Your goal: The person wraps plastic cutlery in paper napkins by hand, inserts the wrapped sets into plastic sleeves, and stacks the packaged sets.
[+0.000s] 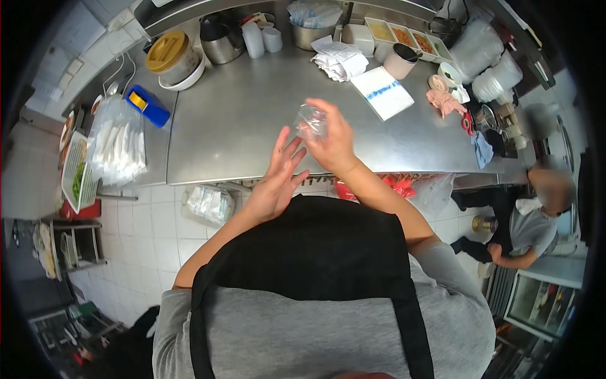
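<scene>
Above the near edge of the steel counter point(233, 120), my right hand point(334, 142) is closed on a small crumpled piece of clear plastic point(311, 121). Whether it is a bag, a wrapper or a lid I cannot make out. Just left of it and a little lower, my left hand point(279, 180) is open, its fingers spread and pointing up toward the plastic. No object shows in the left hand.
A white pad with a blue stripe point(382, 93) and crumpled papers point(339, 58) lie at the back right. Left are a blue tape dispenser point(148, 106) and a bag of white packets point(115, 142). Another person point(533, 221) is at the right.
</scene>
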`<state>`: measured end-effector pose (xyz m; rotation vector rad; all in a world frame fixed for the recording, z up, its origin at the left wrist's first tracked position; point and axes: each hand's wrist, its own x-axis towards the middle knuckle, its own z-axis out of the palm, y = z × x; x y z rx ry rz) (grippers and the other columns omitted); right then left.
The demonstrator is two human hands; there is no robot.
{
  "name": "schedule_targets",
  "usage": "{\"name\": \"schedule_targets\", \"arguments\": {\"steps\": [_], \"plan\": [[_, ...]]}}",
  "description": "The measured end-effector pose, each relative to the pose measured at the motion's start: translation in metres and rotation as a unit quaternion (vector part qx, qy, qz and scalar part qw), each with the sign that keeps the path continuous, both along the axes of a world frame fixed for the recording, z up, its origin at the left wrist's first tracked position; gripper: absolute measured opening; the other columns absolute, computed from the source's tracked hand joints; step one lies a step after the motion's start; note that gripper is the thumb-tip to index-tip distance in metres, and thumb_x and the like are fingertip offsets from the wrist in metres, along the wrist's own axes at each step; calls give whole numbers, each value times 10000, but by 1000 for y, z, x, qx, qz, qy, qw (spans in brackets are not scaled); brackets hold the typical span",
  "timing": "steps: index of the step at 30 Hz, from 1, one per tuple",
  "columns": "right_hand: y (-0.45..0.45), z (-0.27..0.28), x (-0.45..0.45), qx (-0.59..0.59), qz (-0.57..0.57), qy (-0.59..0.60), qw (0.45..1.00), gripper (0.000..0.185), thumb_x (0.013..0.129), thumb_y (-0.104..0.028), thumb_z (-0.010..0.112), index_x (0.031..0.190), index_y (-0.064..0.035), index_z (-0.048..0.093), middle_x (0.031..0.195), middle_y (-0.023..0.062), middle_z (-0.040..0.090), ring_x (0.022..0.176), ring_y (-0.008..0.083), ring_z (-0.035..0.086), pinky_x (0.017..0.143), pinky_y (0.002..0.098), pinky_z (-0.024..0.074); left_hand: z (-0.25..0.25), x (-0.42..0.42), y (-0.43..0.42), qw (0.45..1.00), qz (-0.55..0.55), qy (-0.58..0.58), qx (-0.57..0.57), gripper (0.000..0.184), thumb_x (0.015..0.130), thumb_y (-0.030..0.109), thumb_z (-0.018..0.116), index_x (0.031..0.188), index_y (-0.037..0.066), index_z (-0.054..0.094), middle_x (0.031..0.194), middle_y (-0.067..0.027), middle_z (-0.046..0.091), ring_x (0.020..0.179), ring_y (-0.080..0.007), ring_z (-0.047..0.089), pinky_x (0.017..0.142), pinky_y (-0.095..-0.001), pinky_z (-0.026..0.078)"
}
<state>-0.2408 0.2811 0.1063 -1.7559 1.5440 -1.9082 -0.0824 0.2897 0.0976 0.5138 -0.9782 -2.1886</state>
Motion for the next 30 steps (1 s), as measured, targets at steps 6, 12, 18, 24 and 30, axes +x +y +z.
{"name": "schedule_targets", "arguments": {"steps": [6,12,18,24,30], "plan": [[20,-2,-30,12,101,21,995,225,753,-199,722,745,-49,555,758,103,552,655,272,539,579,341,438,-10,-66,51,973,212,-60,-62,380,974,152,465,1327,80,345,1312,-76,381,1172,-164,431,953,-350,399],[76,-12,-65,10,171,61,983,162,760,-140,666,701,-47,547,873,114,556,714,261,537,612,340,451,-14,-101,103,966,249,-42,57,247,943,110,524,1183,75,476,1115,-24,535,1038,-127,532,909,-318,435],[142,-16,-86,56,271,25,961,218,749,10,564,930,-80,644,1113,126,569,1014,307,572,838,355,495,-37,-101,145,980,161,-63,99,321,917,140,559,1217,90,453,1234,-68,503,1118,-200,537,974,-382,430],[238,-97,-169,232,192,-103,948,164,847,-3,555,981,-40,642,920,117,632,868,256,613,769,347,488,-56,-85,201,968,28,-236,75,234,929,149,537,1152,124,473,1187,-49,519,1081,-218,541,907,-400,455],[402,-200,-288,415,-51,-148,896,294,932,-262,547,755,-31,591,628,13,519,563,87,463,525,257,399,-118,-31,298,918,108,-356,137,185,924,170,550,1098,115,520,1090,-17,567,1000,-169,560,864,-348,441]]}}
